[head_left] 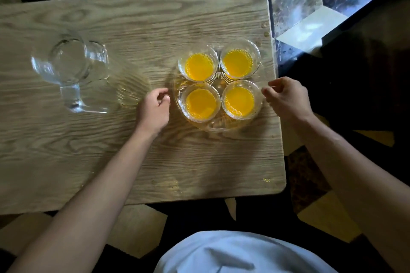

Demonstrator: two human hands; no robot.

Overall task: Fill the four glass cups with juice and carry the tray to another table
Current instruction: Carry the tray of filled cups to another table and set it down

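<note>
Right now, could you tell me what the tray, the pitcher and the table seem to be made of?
Tray: clear glass by its look, with ribbed pressed pattern, table grain showing through. Pitcher: clear, smooth, glossy, likely glass, though clear plastic is possible. Table: matte wood grain, either solid wood or laminate.

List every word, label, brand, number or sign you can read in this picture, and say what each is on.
None: no readable text shows anywhere.
The four glass cups of juice, the glass tray and the empty glass pitcher bear no print or labels.
The wooden table shows only grain and small juice spots.
</note>
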